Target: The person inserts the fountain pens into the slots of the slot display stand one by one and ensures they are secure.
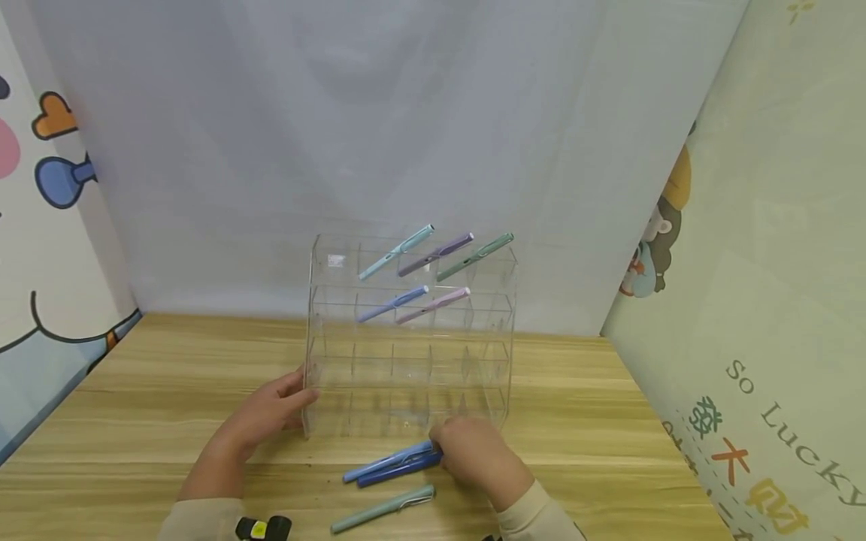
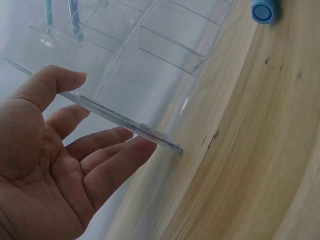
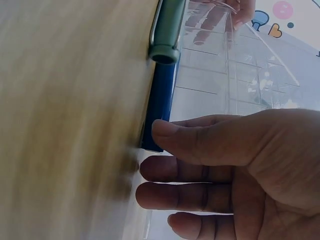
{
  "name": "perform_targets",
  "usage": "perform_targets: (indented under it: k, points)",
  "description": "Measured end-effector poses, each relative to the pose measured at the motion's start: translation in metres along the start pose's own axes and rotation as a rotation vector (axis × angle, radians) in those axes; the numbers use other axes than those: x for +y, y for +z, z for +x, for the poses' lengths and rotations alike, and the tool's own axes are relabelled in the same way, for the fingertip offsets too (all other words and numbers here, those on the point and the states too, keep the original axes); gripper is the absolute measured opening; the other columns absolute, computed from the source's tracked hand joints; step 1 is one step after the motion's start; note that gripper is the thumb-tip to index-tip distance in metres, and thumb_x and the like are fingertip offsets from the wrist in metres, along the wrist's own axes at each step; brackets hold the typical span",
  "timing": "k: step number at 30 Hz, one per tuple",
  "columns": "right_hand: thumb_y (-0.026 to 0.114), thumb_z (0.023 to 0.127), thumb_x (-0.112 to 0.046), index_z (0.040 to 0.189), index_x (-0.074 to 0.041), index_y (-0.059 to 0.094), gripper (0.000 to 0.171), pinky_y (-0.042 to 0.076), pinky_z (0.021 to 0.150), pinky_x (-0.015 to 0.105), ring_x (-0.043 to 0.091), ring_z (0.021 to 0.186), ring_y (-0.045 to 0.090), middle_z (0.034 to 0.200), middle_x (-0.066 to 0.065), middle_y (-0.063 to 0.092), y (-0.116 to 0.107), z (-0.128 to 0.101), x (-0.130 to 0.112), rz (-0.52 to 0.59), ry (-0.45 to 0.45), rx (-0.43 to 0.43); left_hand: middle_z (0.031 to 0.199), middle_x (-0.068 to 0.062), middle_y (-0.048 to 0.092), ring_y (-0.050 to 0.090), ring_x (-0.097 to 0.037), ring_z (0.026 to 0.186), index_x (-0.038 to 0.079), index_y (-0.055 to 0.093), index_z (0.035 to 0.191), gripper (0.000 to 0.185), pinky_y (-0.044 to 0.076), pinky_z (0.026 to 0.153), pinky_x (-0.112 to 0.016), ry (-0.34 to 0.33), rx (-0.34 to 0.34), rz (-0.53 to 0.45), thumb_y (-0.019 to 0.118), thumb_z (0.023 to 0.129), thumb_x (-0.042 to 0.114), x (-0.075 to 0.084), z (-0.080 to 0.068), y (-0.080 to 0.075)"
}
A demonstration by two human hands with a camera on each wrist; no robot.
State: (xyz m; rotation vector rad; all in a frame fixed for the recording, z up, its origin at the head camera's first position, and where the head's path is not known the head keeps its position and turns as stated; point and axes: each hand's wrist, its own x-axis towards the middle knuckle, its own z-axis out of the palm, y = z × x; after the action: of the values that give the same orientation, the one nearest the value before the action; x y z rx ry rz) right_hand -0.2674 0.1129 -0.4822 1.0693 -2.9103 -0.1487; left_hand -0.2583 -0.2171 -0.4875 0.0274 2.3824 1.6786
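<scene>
A clear acrylic pen rack (image 1: 411,372) with several tiers of compartments stands upright on the table. My left hand (image 1: 274,406) holds its left side panel, thumb on one face and fingers on the other, as the left wrist view shows. In front of the rack lie a light blue pen (image 1: 386,462) and a dark blue pen (image 1: 399,472), side by side. My right hand (image 1: 476,454) pinches the right end of the dark blue pen; the index fingertip is hidden behind it. Nearer to me lies a grey-green pen (image 1: 382,511), apart from both hands.
In the rack's top row lean a pale aqua pen (image 1: 395,253), a purple pen (image 1: 436,255) and a green pen (image 1: 476,258). The row below holds a periwinkle pen (image 1: 394,304) and a pink pen (image 1: 434,306). A grey curtain (image 1: 433,113) hangs behind the wooden table (image 1: 588,451).
</scene>
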Motion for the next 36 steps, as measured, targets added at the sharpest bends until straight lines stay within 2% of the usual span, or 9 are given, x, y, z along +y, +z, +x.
perform_targets:
  k: [6, 12, 21, 25, 29, 33, 36]
  points:
    - [0.083, 0.074, -0.020, 0.075, -0.020, 0.067, 0.016, 0.048, 0.060, 0.026, 0.007, 0.066, 0.054, 0.072, -0.011, 0.061, -0.005, -0.003, 0.005, 0.110, -0.011, -0.043, 0.161, -0.023, 0.018, 0.031, -0.045, 0.142, 0.015, 0.015, 0.159, 0.082, 0.051, 0.100, -0.047, 0.008, -0.009, -0.002, 0.056, 0.097, 0.050, -0.001, 0.000, -0.001]
    - [0.076, 0.082, -0.017, 0.077, -0.020, 0.062, 0.015, 0.045, 0.061, 0.022, 0.005, 0.066, 0.049, 0.073, -0.012, 0.057, -0.018, -0.008, 0.016, 0.302, -0.018, -0.105, 0.162, -0.023, 0.015, 0.030, -0.045, 0.142, 0.015, 0.014, 0.159, 0.083, 0.051, 0.100, -0.047, 0.008, -0.021, -0.007, 0.056, 0.097, 0.051, -0.002, 0.001, -0.001]
    - [0.071, 0.089, -0.020, 0.089, -0.023, 0.063, 0.009, 0.049, 0.066, 0.021, 0.001, 0.072, 0.056, 0.081, -0.015, 0.063, -0.032, -0.011, 0.027, 0.619, -0.047, -0.179, 0.161, -0.023, 0.017, 0.033, -0.045, 0.141, 0.016, 0.015, 0.159, 0.084, 0.052, 0.099, -0.047, 0.012, -0.011, 0.001, 0.056, 0.096, 0.053, -0.003, 0.001, -0.001]
    - [0.067, 0.093, -0.018, 0.094, -0.021, 0.062, 0.006, 0.050, 0.067, 0.021, 0.001, 0.074, 0.060, 0.085, -0.011, 0.069, -0.038, -0.012, 0.030, 0.737, -0.086, -0.153, 0.161, -0.022, 0.017, 0.033, -0.045, 0.141, 0.017, 0.015, 0.159, 0.084, 0.051, 0.099, -0.047, 0.010, -0.014, 0.001, 0.056, 0.096, 0.053, -0.004, 0.001, -0.001]
    - [0.064, 0.097, -0.020, 0.099, -0.020, 0.063, 0.002, 0.052, 0.075, 0.021, 0.004, 0.085, 0.065, 0.092, -0.008, 0.072, -0.042, -0.011, 0.032, 0.828, -0.112, -0.104, 0.162, -0.022, 0.016, 0.032, -0.045, 0.141, 0.017, 0.015, 0.159, 0.083, 0.051, 0.099, -0.048, 0.016, -0.014, -0.002, 0.056, 0.096, 0.053, -0.004, 0.002, -0.001]
    - [0.061, 0.099, -0.021, 0.104, -0.017, 0.063, 0.007, 0.054, 0.084, 0.023, 0.008, 0.098, 0.067, 0.101, -0.004, 0.071, -0.044, -0.012, 0.034, 0.980, -0.131, -0.050, 0.162, -0.022, 0.017, 0.033, -0.045, 0.141, 0.017, 0.015, 0.159, 0.083, 0.051, 0.100, -0.048, 0.014, -0.013, 0.001, 0.056, 0.096, 0.053, -0.005, 0.003, -0.001]
    - [0.060, 0.099, -0.019, 0.109, -0.011, 0.063, 0.014, 0.056, 0.086, 0.028, 0.014, 0.100, 0.067, 0.105, 0.005, 0.069, -0.045, -0.012, 0.038, 1.112, -0.166, 0.003, 0.162, -0.022, 0.017, 0.032, -0.045, 0.141, 0.017, 0.015, 0.159, 0.082, 0.051, 0.099, -0.048, 0.012, -0.014, 0.001, 0.055, 0.097, 0.051, -0.005, 0.003, -0.001]
